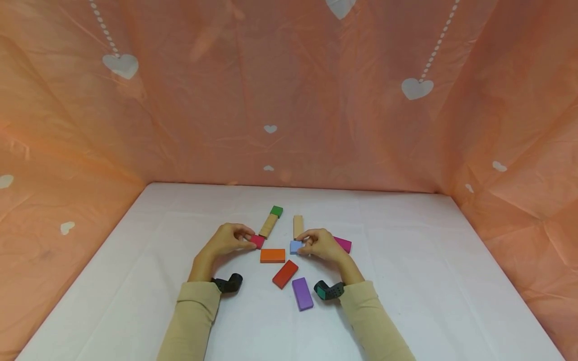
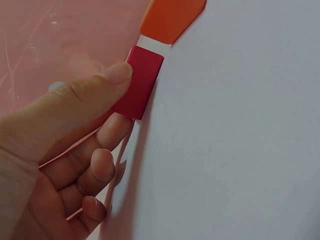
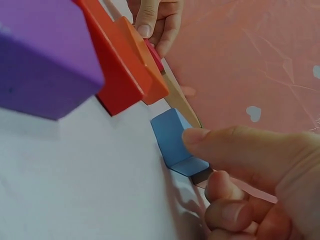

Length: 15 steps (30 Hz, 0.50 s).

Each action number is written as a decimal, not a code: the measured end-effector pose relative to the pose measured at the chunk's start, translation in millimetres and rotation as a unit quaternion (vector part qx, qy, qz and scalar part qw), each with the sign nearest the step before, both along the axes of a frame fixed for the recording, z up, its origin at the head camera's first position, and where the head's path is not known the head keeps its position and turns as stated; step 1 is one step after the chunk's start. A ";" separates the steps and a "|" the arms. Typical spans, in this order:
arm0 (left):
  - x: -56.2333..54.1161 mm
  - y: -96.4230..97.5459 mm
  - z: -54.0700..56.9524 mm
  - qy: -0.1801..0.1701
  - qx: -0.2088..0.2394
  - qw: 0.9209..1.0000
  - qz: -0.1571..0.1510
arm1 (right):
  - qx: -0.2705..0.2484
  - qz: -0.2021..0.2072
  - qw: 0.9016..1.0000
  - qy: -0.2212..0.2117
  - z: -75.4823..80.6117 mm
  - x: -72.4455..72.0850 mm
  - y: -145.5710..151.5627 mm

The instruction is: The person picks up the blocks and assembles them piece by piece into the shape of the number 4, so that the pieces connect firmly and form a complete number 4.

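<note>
My left hand [image 1: 227,238] pinches a small crimson block [image 1: 258,241] between thumb and fingers; the left wrist view shows the thumb across its face. The crimson block sits at the near end of a slanted tan block [image 1: 268,226], and a green block [image 1: 277,211] is at that tan block's far end. Opposite, my right hand [image 1: 322,244] pinches a light blue block [image 1: 295,246], its thumb on one side in the right wrist view. Just beyond the blue block lies another tan block [image 1: 298,226]. Between the hands is an orange block [image 1: 273,256].
Nearer me lie a red block [image 1: 285,274] and a purple block [image 1: 302,294]. A magenta block [image 1: 343,244] is partly hidden behind the right hand. All rest on a white-covered table [image 1: 420,281], enclosed at the back and sides by an orange-pink curtain [image 1: 289,90] with white hearts.
</note>
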<state>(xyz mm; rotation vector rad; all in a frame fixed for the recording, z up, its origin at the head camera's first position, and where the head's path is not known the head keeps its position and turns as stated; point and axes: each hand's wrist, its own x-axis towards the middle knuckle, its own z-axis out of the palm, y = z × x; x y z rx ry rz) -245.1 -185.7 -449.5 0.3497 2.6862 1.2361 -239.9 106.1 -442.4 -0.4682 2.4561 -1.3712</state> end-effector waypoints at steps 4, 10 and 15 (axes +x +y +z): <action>-0.6 1.0 -0.4 0.001 0.003 1.000 -0.003 | 0.003 -0.006 1.000 -0.003 2.2 0.0 0.4; -0.4 2.8 0.0 -0.003 0.002 1.000 -0.001 | -0.010 0.010 1.000 0.005 5.7 1.3 -2.1; 0.9 4.3 1.6 -0.002 0.002 1.000 0.005 | -0.010 0.023 1.000 0.003 7.4 4.9 -7.6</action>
